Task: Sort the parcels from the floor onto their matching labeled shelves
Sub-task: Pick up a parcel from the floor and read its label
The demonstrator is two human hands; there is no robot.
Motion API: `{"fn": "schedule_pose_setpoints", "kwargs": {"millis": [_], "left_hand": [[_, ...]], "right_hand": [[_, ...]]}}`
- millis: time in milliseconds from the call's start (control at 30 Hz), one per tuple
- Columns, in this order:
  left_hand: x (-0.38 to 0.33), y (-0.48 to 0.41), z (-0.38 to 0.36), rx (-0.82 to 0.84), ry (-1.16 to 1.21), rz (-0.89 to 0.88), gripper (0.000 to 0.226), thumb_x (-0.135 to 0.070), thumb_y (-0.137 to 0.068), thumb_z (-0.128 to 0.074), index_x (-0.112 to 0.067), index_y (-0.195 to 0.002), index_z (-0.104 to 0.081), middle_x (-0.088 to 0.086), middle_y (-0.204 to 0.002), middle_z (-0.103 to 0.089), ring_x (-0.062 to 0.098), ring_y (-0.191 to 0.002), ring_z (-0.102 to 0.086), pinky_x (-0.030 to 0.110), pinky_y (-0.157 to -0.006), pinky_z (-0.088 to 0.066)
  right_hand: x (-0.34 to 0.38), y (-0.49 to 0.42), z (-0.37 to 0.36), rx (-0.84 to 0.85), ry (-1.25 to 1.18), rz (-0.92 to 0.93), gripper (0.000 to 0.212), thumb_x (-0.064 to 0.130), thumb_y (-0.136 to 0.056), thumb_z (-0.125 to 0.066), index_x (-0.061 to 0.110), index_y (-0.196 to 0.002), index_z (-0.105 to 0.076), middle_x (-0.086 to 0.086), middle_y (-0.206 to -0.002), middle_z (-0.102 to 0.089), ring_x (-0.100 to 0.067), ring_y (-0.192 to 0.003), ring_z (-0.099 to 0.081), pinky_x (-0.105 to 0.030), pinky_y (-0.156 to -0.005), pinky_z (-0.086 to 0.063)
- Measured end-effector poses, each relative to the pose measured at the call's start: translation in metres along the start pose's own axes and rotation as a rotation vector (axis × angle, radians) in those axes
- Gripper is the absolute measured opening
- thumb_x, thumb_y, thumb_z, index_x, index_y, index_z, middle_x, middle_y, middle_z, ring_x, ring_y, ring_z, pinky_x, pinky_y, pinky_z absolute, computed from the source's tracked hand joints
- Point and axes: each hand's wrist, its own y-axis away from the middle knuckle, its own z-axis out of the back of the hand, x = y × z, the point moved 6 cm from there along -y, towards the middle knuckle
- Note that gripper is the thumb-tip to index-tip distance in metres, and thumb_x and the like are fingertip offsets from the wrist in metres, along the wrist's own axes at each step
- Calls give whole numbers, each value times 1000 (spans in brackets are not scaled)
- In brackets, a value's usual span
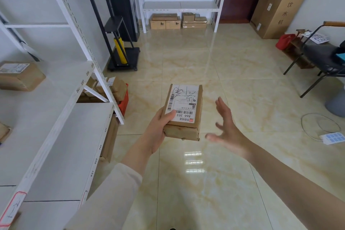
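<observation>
Evidently the left hand (158,127) holds the brown parcel (183,112) label-up above the floor, probably so its "866 303" label can be read; the right hand (227,127) hovers beside it, grip wide.
</observation>
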Motion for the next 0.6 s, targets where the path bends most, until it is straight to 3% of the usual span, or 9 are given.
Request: {"fn": "schedule_pose_setpoints", "kwargs": {"millis": [100,233,300,367,433,467,600], "left_hand": [[5,6,-4,-56,-82,-79,69,-32,-75,-66,-22,-139,-42,0,-129,-63,19,-117,-62,36,-99,-50],[8,14,-12,-110,-167,-178,69,-25,-77,-67,-23,-141,-42,-4,-129,-62,12,-115,-61,28,-88,-55],[8,18,-10,-212,-110,-200,61,-19,-83,-67,-21,-139,-43,-5,-130,-60,7,-110,-61,25,-85,-55],[16,21,-7,-309,-58,-181,73,-27,-80,-69,-25,-143,-33,-7,-142,-46,1,-117,-52,23,-94,-45],[34,24,-14,-300,70,-47,97,-46,-65,-74,-33,-145,-23,-5,-150,-39,11,-131,-44,36,-108,-35],[44,25,-19,-282,165,21,97,-48,-62,-75,-35,-144,-24,-1,-148,-44,17,-132,-46,42,-111,-35],[42,23,-16,-272,319,-31,57,-15,-87,-62,-20,-138,-38,7,-115,-69,22,-107,-67,40,-98,-50]], "right_hand": [[-9,-1,-18,-20,-350,-241,142,82,-39,-69,34,-151,4,5,-153,-27,-18,-140,-34,-45,-105,-43],[-11,2,-40,-89,-623,-330,101,32,-68,-72,31,-151,-13,-7,-141,-51,-24,-123,-56,-39,-86,-54],[-13,3,-43,-133,-683,-335,100,21,-75,-75,34,-151,-10,-11,-139,-54,-26,-122,-58,-46,-91,-52],[-15,5,-45,-206,-714,-327,101,16,-81,-71,35,-151,-1,-12,-141,-51,-26,-123,-56,-52,-101,-46],[-15,6,-49,-285,-744,-320,104,16,-82,-68,35,-151,8,-11,-142,-49,-25,-124,-55,-50,-103,-44],[-15,7,-52,-316,-750,-318,105,16,-83,-68,34,-151,10,-9,-142,-48,-23,-123,-56,-49,-104,-44],[-7,14,-63,-352,-665,-343,106,22,-83,-70,32,-151,10,0,-134,-46,-8,-108,-57,-45,-105,-43]]}}
